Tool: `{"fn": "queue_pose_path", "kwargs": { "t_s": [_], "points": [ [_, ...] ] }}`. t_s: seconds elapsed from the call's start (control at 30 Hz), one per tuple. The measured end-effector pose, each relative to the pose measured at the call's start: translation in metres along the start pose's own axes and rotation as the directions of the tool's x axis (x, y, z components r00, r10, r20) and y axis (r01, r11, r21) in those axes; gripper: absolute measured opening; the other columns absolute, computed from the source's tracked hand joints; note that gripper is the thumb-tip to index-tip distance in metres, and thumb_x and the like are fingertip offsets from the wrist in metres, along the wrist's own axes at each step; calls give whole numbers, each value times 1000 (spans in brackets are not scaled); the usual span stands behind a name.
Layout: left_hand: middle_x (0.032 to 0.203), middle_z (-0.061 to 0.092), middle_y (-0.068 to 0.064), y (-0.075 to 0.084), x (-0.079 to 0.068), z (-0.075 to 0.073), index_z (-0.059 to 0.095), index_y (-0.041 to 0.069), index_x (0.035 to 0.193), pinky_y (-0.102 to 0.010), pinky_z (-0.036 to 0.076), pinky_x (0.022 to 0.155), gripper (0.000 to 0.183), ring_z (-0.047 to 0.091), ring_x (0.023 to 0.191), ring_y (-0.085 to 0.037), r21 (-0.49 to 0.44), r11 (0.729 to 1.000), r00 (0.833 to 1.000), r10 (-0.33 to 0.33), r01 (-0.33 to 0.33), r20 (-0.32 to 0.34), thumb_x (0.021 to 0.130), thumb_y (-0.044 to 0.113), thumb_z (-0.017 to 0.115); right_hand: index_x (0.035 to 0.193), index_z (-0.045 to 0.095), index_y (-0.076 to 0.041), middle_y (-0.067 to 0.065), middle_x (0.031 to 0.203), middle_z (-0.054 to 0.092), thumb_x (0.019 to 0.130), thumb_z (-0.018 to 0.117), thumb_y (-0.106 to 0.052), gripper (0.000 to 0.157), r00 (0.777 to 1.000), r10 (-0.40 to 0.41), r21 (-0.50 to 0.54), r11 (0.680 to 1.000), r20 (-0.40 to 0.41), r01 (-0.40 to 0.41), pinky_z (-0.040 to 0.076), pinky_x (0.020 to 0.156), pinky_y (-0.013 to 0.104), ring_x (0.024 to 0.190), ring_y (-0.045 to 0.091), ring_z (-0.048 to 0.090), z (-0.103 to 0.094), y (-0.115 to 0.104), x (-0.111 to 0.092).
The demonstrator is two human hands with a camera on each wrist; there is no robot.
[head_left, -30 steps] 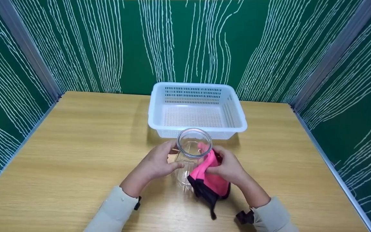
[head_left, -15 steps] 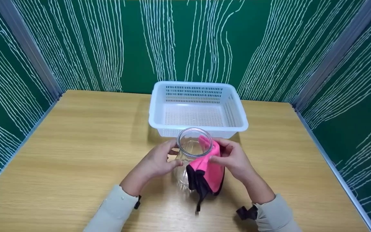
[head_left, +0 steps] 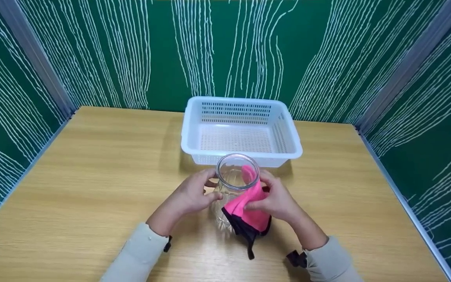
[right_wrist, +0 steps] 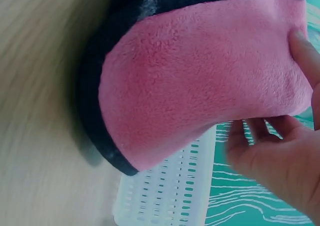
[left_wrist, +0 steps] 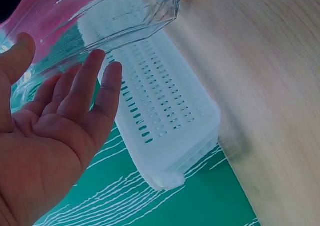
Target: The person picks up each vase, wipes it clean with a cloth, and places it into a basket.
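Note:
A clear glass jar (head_left: pixel 222 213) stands upright on the table with its round mouth facing up. On its left side my left hand (head_left: pixel 192 194) holds it between thumb and fingers; in the left wrist view that hand (left_wrist: pixel 60 121) is cupped, fingertips at the glass (left_wrist: pixel 135 21). My right hand (head_left: pixel 278 199) grips a pink cloth (head_left: pixel 257 219) with black edging against the jar's right side. The cloth's pink part shows through the glass near the rim, and its black edge and loop hang below. In the right wrist view, fluffy pink fabric (right_wrist: pixel 200 76) hides the jar.
Right behind the jar sits a white plastic basket (head_left: pixel 206 153) with slotted walls and nothing in it. The wooden table (head_left: pixel 73 188) is bordered by green panels (head_left: pixel 163 51) with white lines and by grey metal posts (head_left: pixel 37 58).
My right hand has slid the cloth up the jar's side and then back down, with the hanging edge swinging slightly left. The left hand and jar have hardly moved.

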State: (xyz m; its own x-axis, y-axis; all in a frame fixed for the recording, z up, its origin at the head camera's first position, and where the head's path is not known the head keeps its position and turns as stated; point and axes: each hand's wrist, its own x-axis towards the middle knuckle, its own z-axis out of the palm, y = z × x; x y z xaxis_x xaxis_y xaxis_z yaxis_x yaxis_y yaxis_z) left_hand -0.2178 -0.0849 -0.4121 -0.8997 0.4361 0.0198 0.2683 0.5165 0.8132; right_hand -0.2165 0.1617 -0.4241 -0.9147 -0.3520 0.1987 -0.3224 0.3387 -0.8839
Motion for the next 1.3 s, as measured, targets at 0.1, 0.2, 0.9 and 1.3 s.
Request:
{"fn": "queue_pose_path", "kwargs": {
  "t_s": [0.1, 0.2, 0.9, 1.3],
  "points": [
    [133, 56, 1, 0, 0, 1, 51, 26, 134, -40, 54, 96, 52, 60, 116, -24, 0, 1000, 1000, 11, -11, -1, 87, 15, 71, 127, 60, -13, 8, 130, 56, 57, 90, -6, 77, 999, 39, -82, 996, 5, -39, 57, 90, 37, 117, 28, 54, 3, 2, -2],
    [134, 56, 0, 1, 0, 1, 51, 24, 135, -42, 54, 96, 53, 60, 117, -24, -6, 1000, 1000, 17, -17, -4, 86, 14, 71, 126, 61, -15, 7, 128, 54, 53, 91, -5, 79, 997, 78, -156, 985, -15, -79, 57, 90, 39, 115, 31, 57, 6, 4, -5],
    [137, 56, -3, 0, 5, 1, 46, 21, 138, -43, 50, 102, 55, 59, 120, -25, -3, 1000, 1000, -6, 6, 4, 88, 9, 67, 103, 72, -9, 1, 87, 71, 58, 85, 1, 48, 971, 215, -317, 919, -100, -236, 51, 64, 22, 75, 12, 57, 10, 19, -12],
    [132, 59, -5, -4, 2, -1, 50, 20, 124, -41, 54, 97, 42, 61, 118, -25, -30, 999, 1000, 27, -26, 7, 87, 10, 68, 93, 77, -5, 5, 80, 74, 63, 81, 3, 31, 929, 261, 19, 964, -263, -265, 53, 62, 20, 70, 8, 60, 4, 7, -8]
  ]
}}
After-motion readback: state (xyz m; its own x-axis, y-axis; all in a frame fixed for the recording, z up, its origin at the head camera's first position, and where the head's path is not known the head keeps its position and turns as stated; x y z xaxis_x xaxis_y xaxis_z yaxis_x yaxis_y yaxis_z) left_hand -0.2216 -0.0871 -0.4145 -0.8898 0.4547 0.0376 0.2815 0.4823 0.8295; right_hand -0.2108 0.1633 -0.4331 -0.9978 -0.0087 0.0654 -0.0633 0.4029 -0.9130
